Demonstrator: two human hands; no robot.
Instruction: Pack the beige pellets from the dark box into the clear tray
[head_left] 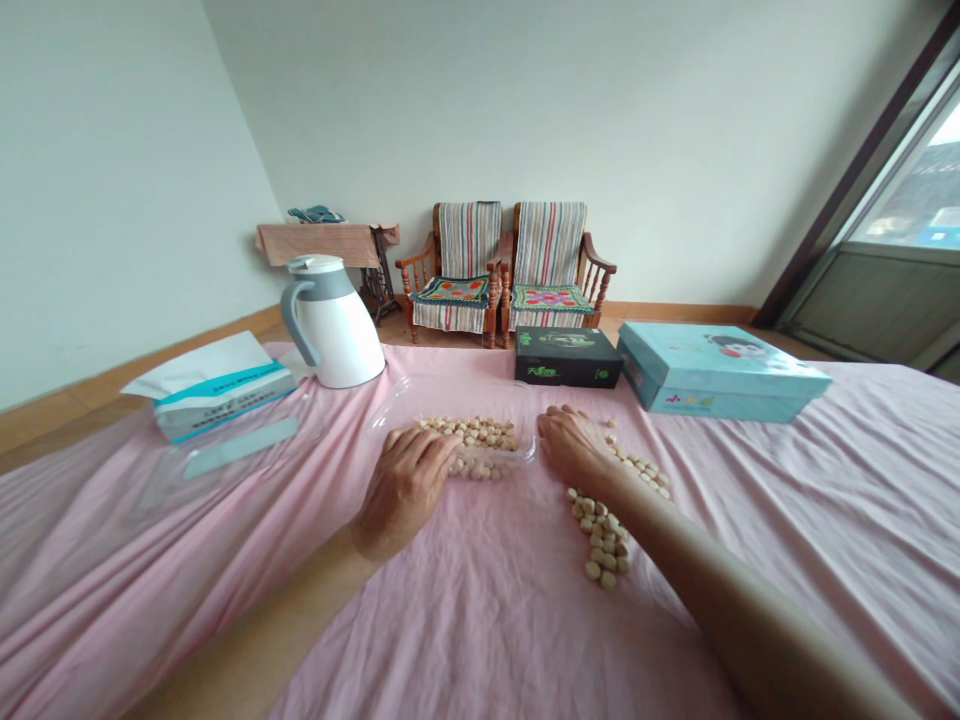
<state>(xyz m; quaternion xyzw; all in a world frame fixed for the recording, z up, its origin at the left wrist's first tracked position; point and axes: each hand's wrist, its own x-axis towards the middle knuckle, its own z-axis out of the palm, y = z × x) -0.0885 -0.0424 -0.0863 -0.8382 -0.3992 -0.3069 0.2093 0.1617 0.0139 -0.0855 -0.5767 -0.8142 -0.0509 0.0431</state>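
Head view, step in hand: apparently gathering or sorting small round tan pieces between the clear tray [401, 405] and the cloth.
Tray pieces: a spread of them [484, 432] lies in the tray, in front of the person.
Loose pieces: a cluster [604, 540] lies on the pink cloth [450, 620], beside the right forearm, with more beyond it.
Left hand: [409, 480] over the tray's near left corner, fingers curled; whether its grip pinches the rim cannot be told.
Right hand: [571, 440] just beside the tray's right end, knuckles up, fingers bent; fingertips hidden, so one cannot tell whether its grip holds a piece.
Next move: likely calls for a light fingertip pinch and a steady tray.
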